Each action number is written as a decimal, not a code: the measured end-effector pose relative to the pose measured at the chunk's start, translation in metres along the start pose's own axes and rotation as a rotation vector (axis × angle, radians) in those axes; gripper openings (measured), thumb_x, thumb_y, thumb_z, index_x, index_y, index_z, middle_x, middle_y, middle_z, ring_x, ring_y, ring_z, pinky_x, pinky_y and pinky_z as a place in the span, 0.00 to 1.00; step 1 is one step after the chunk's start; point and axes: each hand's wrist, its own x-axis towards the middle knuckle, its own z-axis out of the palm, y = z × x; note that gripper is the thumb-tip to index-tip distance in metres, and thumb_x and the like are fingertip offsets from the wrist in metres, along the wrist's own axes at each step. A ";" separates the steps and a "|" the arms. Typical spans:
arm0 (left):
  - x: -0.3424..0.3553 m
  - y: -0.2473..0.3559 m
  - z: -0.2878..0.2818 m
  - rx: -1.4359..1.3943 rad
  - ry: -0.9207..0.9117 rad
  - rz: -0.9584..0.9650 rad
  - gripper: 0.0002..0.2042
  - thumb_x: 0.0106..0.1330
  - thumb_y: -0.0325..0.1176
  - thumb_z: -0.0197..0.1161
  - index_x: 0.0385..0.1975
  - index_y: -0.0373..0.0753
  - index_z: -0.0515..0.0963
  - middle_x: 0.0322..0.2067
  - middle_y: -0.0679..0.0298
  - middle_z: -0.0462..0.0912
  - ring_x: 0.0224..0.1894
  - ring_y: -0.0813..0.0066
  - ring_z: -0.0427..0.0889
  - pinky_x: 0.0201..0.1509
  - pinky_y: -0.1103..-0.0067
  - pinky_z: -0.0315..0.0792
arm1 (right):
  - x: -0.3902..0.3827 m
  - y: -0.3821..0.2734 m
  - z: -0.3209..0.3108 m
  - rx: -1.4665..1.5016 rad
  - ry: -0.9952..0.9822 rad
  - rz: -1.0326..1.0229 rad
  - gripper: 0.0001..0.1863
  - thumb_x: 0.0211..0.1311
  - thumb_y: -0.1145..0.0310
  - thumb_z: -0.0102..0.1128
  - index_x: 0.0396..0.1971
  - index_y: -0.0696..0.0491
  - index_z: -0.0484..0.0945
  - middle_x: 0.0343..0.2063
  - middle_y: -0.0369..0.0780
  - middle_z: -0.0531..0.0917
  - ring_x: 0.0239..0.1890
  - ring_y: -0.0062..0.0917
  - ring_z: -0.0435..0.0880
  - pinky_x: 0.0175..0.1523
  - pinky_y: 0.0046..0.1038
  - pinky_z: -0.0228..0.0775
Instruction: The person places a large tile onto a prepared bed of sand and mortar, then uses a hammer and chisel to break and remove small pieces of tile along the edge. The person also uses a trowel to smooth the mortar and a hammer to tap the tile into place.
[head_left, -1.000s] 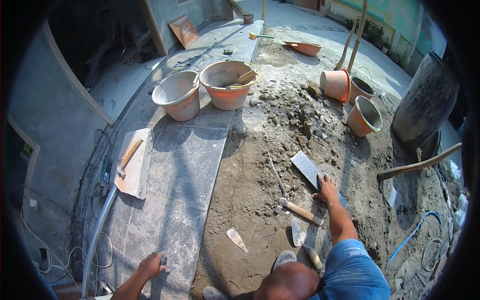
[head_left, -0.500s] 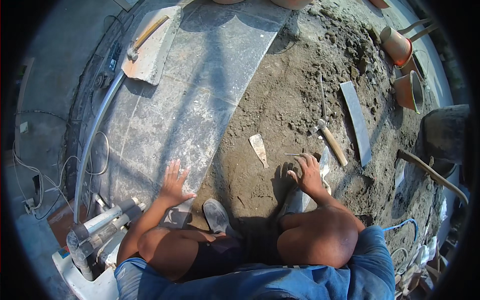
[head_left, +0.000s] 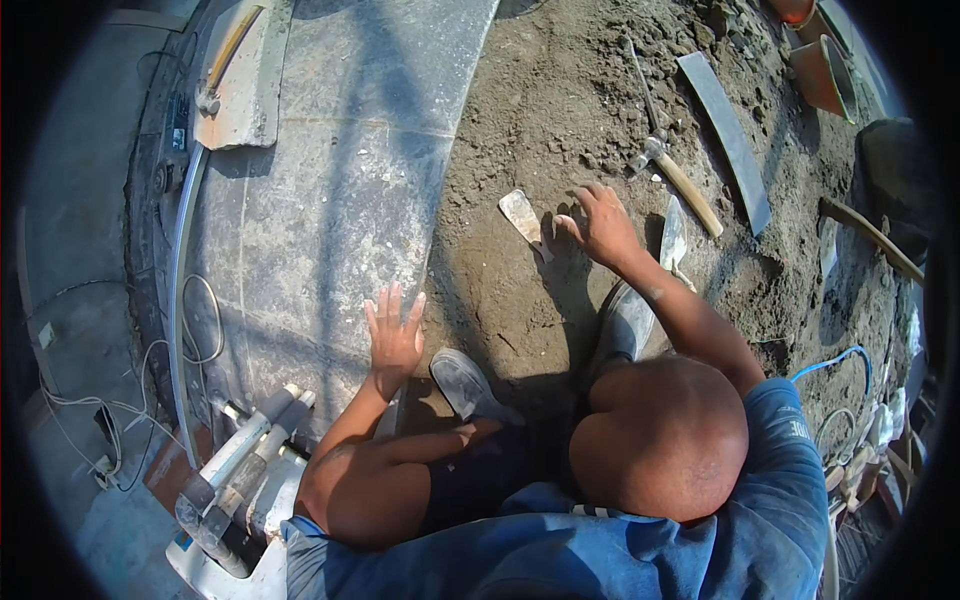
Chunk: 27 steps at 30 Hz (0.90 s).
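My left hand (head_left: 395, 345) is open with spread fingers at the edge of the grey tiled floor (head_left: 300, 230); whether it presses on the tile I cannot tell. My right hand (head_left: 606, 232) is over the bare sandy ground (head_left: 500, 290), fingers apart and slightly bent, with nothing visible in it. Just left of its fingers lies a scraper (head_left: 523, 222) with a pale, mortar-smeared blade. To its right are a pointed trowel (head_left: 674, 238) and a hammer (head_left: 685, 188) with a wooden handle. A thin metal rod (head_left: 642, 85) lies beyond the hammer.
A flat grey strip (head_left: 725, 140) lies at the right. Another hammer (head_left: 232, 50) rests on a pale slab (head_left: 245, 100) at far left, near a long metal bar (head_left: 183, 290). Pipes stand on a white container (head_left: 200, 570). Cables (head_left: 110, 405) trail at left; a bucket (head_left: 823, 78) lies far right.
My right hand has moved forward, closer to the scraper. My left hand has shifted slightly along the tile edge. The view has moved, so the tools appear higher in the picture.
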 end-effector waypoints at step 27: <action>-0.161 -0.003 0.018 0.000 0.099 -0.412 0.45 0.54 0.47 0.74 0.71 0.39 0.63 0.72 0.42 0.57 0.74 0.40 0.55 0.77 0.48 0.48 | -0.084 0.000 0.027 0.244 -0.796 -0.146 0.15 0.64 0.71 0.54 0.50 0.57 0.76 0.41 0.55 0.84 0.47 0.54 0.83 0.52 0.46 0.75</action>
